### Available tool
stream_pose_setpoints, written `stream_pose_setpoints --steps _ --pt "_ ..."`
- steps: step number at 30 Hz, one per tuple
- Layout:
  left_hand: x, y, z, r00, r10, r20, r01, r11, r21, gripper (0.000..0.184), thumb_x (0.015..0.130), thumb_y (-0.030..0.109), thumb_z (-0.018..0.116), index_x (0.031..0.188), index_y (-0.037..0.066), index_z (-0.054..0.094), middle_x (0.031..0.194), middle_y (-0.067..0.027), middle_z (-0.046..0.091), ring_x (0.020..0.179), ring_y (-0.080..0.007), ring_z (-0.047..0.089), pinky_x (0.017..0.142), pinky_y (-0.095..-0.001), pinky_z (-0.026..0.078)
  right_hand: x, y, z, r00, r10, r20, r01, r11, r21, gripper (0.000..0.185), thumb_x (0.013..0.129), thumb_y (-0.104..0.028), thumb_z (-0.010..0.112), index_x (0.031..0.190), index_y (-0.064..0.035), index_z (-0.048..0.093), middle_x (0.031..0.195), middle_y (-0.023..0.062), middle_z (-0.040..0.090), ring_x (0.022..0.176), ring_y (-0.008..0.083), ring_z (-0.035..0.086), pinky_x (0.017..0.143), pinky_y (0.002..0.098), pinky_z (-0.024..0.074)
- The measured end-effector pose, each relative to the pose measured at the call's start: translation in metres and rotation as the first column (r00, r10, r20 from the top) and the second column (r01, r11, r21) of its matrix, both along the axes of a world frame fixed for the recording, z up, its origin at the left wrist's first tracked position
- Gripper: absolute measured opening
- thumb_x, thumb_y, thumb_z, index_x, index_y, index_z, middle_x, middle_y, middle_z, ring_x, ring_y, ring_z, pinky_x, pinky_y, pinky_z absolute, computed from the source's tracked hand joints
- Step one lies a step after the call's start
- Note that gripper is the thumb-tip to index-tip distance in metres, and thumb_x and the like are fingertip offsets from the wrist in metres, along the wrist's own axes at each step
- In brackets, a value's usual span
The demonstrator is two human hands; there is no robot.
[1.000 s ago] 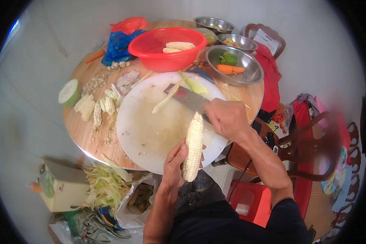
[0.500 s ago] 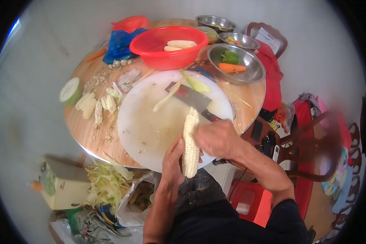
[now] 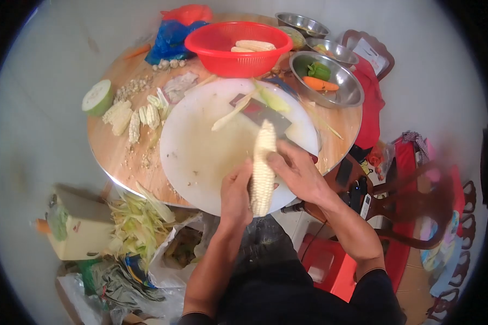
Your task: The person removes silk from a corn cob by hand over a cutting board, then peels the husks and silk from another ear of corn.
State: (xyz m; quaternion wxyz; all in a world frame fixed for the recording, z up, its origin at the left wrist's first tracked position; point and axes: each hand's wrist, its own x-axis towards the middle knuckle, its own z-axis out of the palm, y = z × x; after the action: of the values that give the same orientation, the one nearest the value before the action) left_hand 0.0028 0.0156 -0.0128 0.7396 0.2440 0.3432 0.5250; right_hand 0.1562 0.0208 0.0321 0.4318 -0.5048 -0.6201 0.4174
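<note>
A husked ear of corn (image 3: 263, 176) with pale kernels stands nearly upright above the near edge of the white round cutting board (image 3: 200, 146). My left hand (image 3: 236, 189) is closed around its lower left side. On its right, my right hand (image 3: 298, 170) grips the ear, thumb against the kernels and some fingers hidden behind. Beyond the ear, a cleaver (image 3: 274, 120) lies flat on the board, with pieces of green husk (image 3: 274, 100) by its blade.
A red basket (image 3: 238, 60) holding corn ears stands at the back. Metal bowls sit back right, one (image 3: 350, 95) with a carrot and green pepper. Corn pieces (image 3: 119, 116) and a cut melon (image 3: 97, 97) lie left. Husks (image 3: 138, 225) fill a bag below the table.
My right hand has shifted from a blurred fist beside the ear to a grip with its thumb on the kernels. The view has tilted slightly, so the table sits higher.
</note>
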Motion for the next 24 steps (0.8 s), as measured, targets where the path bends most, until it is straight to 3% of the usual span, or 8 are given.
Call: stream_pose_setpoints --steps 2,4,5,7,11,17,22,24 --pt "0.001 -0.001 -0.004 0.999 0.05 0.008 -0.05 0.998 0.033 0.036 0.109 0.026 0.05 0.108 -0.004 0.07 0.086 -0.0099 0.071 0.066 -0.0143 0.065 0.067 -0.0309 0.06 -0.001 0.004 0.01 0.999 0.027 -0.037 -0.034 0.98 -0.194 0.044 0.1 -0.027 0.064 0.128 0.0066 0.06 0.106 0.0134 0.07 0.093 0.0144 0.065 0.082 0.0322 0.0528" --pt "-0.006 0.003 -0.011 0.962 0.075 -0.263 -0.005 0.967 0.254 0.027 0.105 0.02 0.058 0.108 -0.002 0.072 0.086 -0.0075 0.072 0.077 -0.0151 0.067 0.07 -0.0291 0.055 -0.001 0.005 0.001 0.997 0.005 -0.075 -0.016 0.99 -0.137 0.043 0.1 -0.031 0.064 0.124 0.0049 0.063 0.1 0.0086 0.071 0.09 0.0111 0.063 0.079 0.0295 0.0521" --pt "-0.006 0.002 -0.013 0.963 0.081 -0.259 -0.015 0.968 0.25 0.027 0.105 0.02 0.058 0.108 -0.002 0.072 0.086 -0.0075 0.072 0.077 -0.0151 0.067 0.07 -0.0291 0.055 -0.001 0.002 0.003 0.998 -0.015 -0.059 0.008 0.992 -0.124 0.043 0.101 -0.032 0.062 0.124 0.0043 0.064 0.101 0.0084 0.071 0.09 0.0111 0.063 0.08 0.0291 0.052" --pt "-0.009 0.001 0.005 0.738 0.392 -0.549 -0.035 0.835 0.549 0.025 0.106 0.017 0.057 0.1 -0.001 0.073 0.077 -0.005 0.07 0.069 -0.0115 0.064 0.064 -0.0262 0.051 -0.001 0.0 0.007 0.998 -0.036 -0.043 0.031 0.993 -0.115 0.043 0.103 -0.033 0.06 0.124 0.0036 0.064 0.102 0.0081 0.071 0.09 0.0111 0.063 0.081 0.0288 0.0519" --pt "-0.027 0.015 -0.019 0.774 0.402 -0.488 -0.047 0.806 0.59 0.025 0.107 0.016 0.054 0.098 -0.001 0.07 0.075 -0.0045 0.068 0.066 -0.0098 0.06 0.06 -0.025 0.048 0.009 0.001 0.017 0.993 -0.004 -0.121 -0.013 0.989 -0.147 0.043 0.105 -0.032 0.057 0.125 0.0037 0.065 0.109 0.0095 0.072 0.097 0.0135 0.066 0.089 0.0297 0.0529" --pt "-0.039 0.024 -0.016 0.673 0.387 -0.63 0.05 0.827 0.56 0.028 0.108 0.017 0.049 0.091 0.0 0.063 0.074 -0.0034 0.064 0.066 -0.0115 0.058 0.061 -0.0274 0.047 0.019 0.002 0.013 0.98 0.053 -0.19 -0.087 0.98 -0.18 0.043 0.104 -0.03 0.057 0.128 0.0052 0.064 0.118 0.012 0.073 0.102 0.0155 0.068 0.094 0.0318 0.0535" --pt "-0.022 0.018 0.006 0.619 0.38 -0.688 0.353 0.648 0.675 0.025 0.103 0.02 0.053 0.091 0.0 0.061 0.077 -0.0199 0.063 0.066 -0.0293 0.061 0.066 -0.0377 0.049 0.014 0.0 0.013 0.977 0.042 -0.21 -0.084 0.977 -0.196 0.045 0.104 -0.032 0.058 0.128 0.0053 0.064 0.118 0.0123 0.072 0.102 0.0154 0.067 0.094 0.0321 0.0529" --pt "-0.018 0.016 0.016 0.655 0.341 -0.674 0.348 0.656 0.67 0.022 0.102 0.018 0.054 0.091 -0.001 0.06 0.079 -0.0224 0.061 0.067 -0.0339 0.06 0.065 -0.0396 0.049 0.017 0.0 0.01 0.99 0.058 -0.132 -0.071 0.993 -0.096 0.045 0.103 -0.033 0.058 0.127 0.0054 0.065 0.117 0.0124 0.072 0.104 0.0154 0.066 0.095 0.0316 0.0516"
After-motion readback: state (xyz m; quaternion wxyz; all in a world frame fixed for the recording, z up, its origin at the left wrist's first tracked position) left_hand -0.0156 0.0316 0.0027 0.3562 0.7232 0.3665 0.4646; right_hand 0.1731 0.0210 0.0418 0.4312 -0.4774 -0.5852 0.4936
